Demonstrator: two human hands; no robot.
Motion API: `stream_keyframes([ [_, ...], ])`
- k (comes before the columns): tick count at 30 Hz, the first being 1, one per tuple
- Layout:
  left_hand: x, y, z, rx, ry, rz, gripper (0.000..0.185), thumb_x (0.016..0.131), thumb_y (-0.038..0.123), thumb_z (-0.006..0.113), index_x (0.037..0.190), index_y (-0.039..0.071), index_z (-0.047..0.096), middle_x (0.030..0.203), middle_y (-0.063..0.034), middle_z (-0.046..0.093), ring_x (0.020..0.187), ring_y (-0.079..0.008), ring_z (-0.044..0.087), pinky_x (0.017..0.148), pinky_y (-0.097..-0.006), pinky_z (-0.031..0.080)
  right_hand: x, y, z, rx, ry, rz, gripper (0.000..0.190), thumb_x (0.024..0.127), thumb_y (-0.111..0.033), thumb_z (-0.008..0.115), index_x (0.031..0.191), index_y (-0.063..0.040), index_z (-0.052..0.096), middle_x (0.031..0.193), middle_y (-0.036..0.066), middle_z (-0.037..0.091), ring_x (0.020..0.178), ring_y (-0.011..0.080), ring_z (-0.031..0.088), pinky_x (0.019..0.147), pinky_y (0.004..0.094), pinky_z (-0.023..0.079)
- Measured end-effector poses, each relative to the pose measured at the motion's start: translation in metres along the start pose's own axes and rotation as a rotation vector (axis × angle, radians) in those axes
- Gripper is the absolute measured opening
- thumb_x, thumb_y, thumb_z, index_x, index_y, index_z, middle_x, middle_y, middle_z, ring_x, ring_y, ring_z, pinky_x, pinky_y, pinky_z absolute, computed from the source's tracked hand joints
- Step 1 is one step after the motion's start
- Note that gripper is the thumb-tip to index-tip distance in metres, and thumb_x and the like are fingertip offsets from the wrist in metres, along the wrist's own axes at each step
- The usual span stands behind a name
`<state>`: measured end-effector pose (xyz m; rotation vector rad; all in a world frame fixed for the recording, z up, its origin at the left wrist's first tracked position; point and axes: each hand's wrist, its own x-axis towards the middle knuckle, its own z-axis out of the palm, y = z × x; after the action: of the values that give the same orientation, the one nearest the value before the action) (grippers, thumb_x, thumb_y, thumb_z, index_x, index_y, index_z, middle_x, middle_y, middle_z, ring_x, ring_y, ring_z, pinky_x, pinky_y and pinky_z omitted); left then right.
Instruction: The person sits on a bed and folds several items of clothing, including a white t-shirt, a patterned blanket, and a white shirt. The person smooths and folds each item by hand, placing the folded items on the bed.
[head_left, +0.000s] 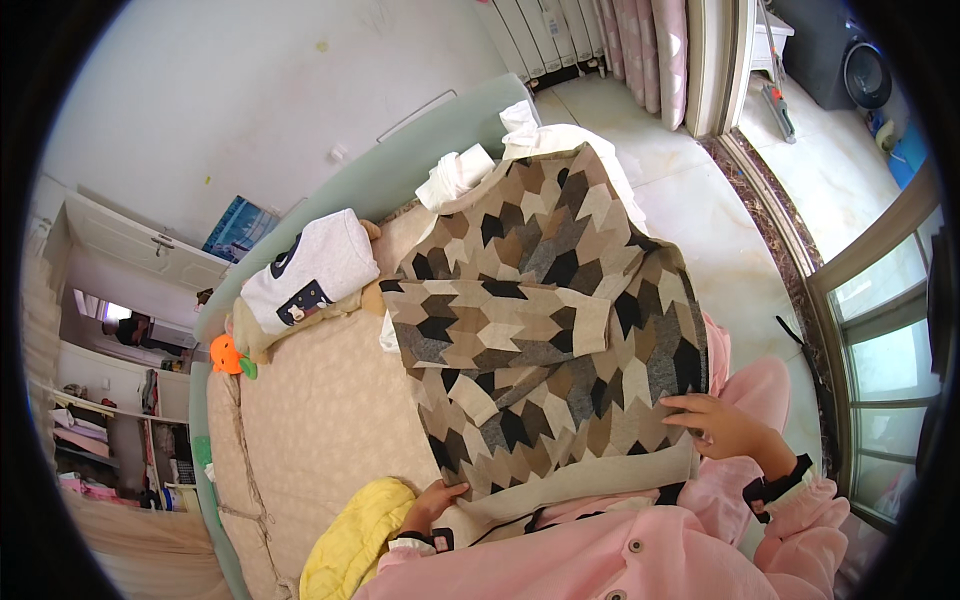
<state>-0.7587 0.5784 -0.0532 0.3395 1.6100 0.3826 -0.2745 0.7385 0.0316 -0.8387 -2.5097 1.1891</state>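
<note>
A knitted sweater (540, 330) with a brown, beige, grey and black geometric pattern lies spread before me, partly over the bed and towards my lap. One sleeve (502, 319) is folded across its middle; the cuff of the other (474, 401) lies just below. Its plain beige hem (592, 480) faces me. At the hem's left corner my left hand (435, 504) pinches the fabric, thumb on top. My right hand (716, 427) rests at the sweater's lower right edge, fingers spread over the knit; whether its thumb grips underneath is hidden.
A yellow quilted item (360, 532) lies beside my left arm. Farther along the bed (322, 420) are a folded white top (315, 270), an orange toy (225, 354) and white cloths (457, 176). A glass-paned door (885, 360) stands at right. A person (131, 330) appears in the far-left background.
</note>
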Motion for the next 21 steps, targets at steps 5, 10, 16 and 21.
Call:
stream_keyframes([
  [5,-0.015,0.030,-0.010,-0.041,-0.074,0.001,0.047,0.074,0.025,0.064,0.107,-0.005,0.049,0.098,-0.0056,0.056,0.085,-0.0142,0.052,0.075,-0.0250,0.040,-0.011,-0.005,0.020,-0.510,0.062,0.013,0.051,0.069,-0.003,0.048,0.119,-0.011,0.041,0.130,0.007,0.032,0.117,0.0243,0.034,0.098,0.0383,0.026],
  [10,-0.020,0.047,-0.016,-0.026,-0.056,0.060,0.040,0.074,0.026,0.064,0.099,-0.002,0.051,0.090,-0.0038,0.054,0.079,-0.0120,0.050,0.068,-0.0235,0.039,-0.017,0.001,0.026,-0.579,0.104,-0.014,0.049,0.071,-0.001,0.043,0.119,-0.012,0.042,0.129,0.005,0.033,0.118,0.0224,0.032,0.099,0.0380,0.024],
  [16,-0.016,0.051,-0.026,-0.081,-0.100,0.071,0.021,0.074,0.028,0.064,0.074,0.010,0.055,0.061,0.0047,0.046,0.054,-0.0081,0.042,0.048,-0.0234,0.031,-0.014,0.017,0.010,-0.275,0.129,-0.066,0.038,0.065,-0.002,0.051,0.101,-0.010,0.055,0.113,0.004,0.049,0.110,0.0199,0.042,0.096,0.0385,0.029],
  [21,-0.016,0.076,-0.049,-0.144,-0.035,0.237,0.023,0.073,0.033,0.064,0.067,0.013,0.055,0.050,0.0074,0.042,0.043,-0.0059,0.037,0.042,-0.0223,0.029,0.003,0.026,-0.035,0.014,-0.055,0.102,0.022,0.070,-0.006,0.052,0.091,-0.005,0.059,0.088,0.009,0.060,0.088,0.0252,0.054,0.080,0.0328,0.042],
])
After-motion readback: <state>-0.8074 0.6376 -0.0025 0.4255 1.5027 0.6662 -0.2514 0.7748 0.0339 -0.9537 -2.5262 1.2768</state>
